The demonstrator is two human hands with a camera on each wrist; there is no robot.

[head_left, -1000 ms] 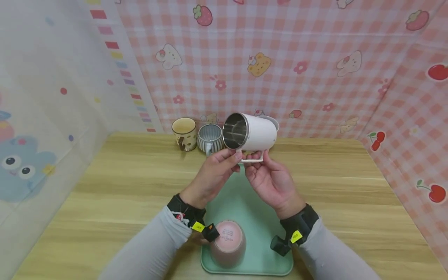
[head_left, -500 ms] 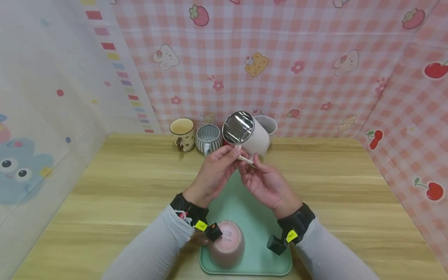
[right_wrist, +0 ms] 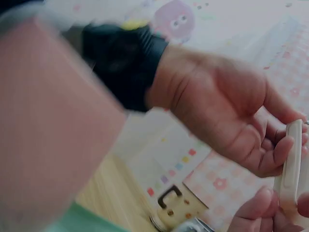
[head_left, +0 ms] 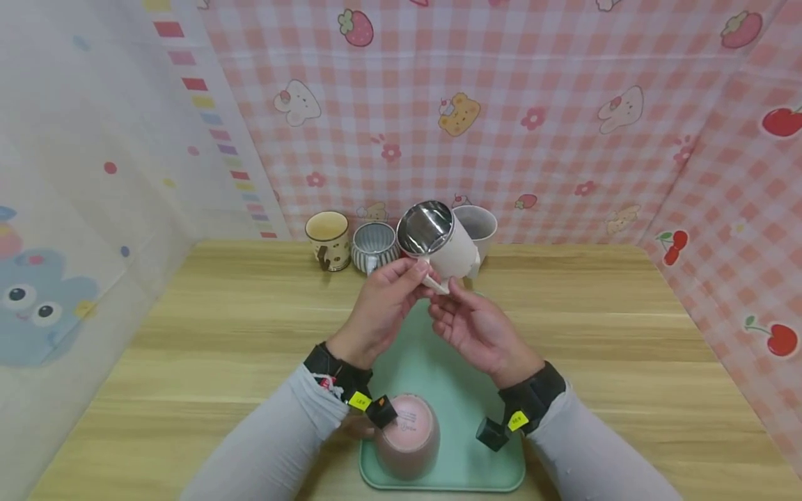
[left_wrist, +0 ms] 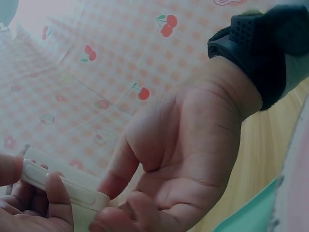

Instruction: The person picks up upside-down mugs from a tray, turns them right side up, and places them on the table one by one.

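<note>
White steel-lined mug (head_left: 462,254): held up over the surface (head_left: 626,334), toward its far edge; tilted, its shiny mouth turned partly to the person and the left.
Mug handle (head_left: 435,284): on the underside, toward the person, between the two hands.
Left hand (head_left: 383,306): closed to a pinch, thumb and fingers on the rim end of the handle.
Right hand (head_left: 482,334): thumb and forefinger pinching the handle's other end, remaining fingers curled loosely.
Green tray (head_left: 454,476): on the surface at the near edge, running away beneath the wrists.
Pink mug (head_left: 407,442): upside down on the tray by its near left corner; print on the base, too small to read.
Yellow spotted mug (head_left: 330,240): upright near the surface's far edge, brown handle facing the person.
Grey-blue striped cup (head_left: 374,243): upright just right of it, partly behind the left hand.
Pale grey cup (head_left: 479,226): near the far edge, partly hidden behind the lifted mug.
Pink checked cloth (head_left: 501,153): hanging behind the surface, printed with strawberries, flowers and animals.
</note>
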